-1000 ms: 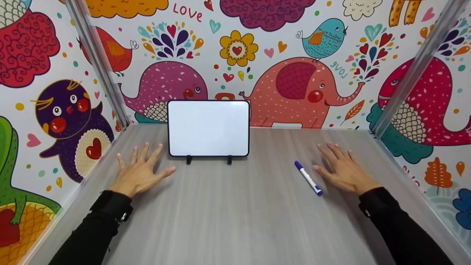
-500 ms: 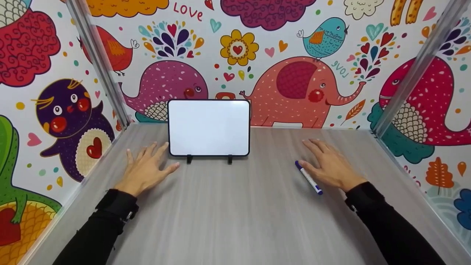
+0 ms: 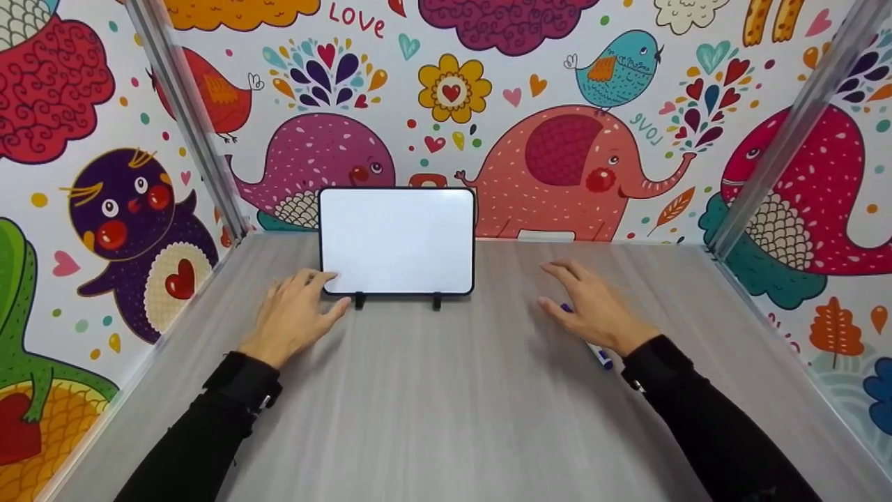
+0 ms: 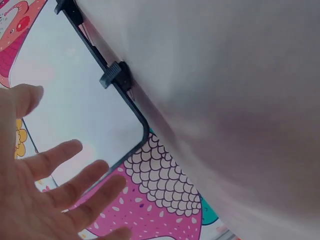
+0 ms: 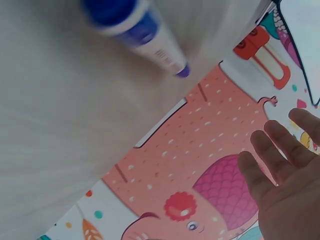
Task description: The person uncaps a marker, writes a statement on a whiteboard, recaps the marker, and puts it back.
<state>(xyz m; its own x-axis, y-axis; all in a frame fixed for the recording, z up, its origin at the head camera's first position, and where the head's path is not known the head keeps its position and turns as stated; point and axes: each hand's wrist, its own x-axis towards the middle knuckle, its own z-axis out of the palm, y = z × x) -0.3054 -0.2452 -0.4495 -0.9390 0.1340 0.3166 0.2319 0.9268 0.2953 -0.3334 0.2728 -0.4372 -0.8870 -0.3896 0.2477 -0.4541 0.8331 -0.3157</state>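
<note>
A small whiteboard (image 3: 397,240) with a black frame stands upright on two black feet toward the back of the table. My left hand (image 3: 293,317) is at its lower left corner, fingers spread, with the index fingertip overlapping the board in the head view. In the left wrist view the fingers (image 4: 95,200) are extended and hold nothing. A white marker with a blue cap (image 3: 601,357) lies on the table, partly hidden under my right hand (image 3: 599,310). That hand hovers over it with fingers extended. The right wrist view shows the marker (image 5: 155,45) apart from the right fingers (image 5: 277,150).
The grey wood-grain table (image 3: 446,411) is enclosed by walls with cartoon animal prints (image 3: 564,174). Metal corner posts (image 3: 188,118) rise at the back left and back right.
Both hands have moved inward. The left hand has come right to the whiteboard's corner; the right hand has moved left, over the marker. Whiteboard and marker have stayed in place.
</note>
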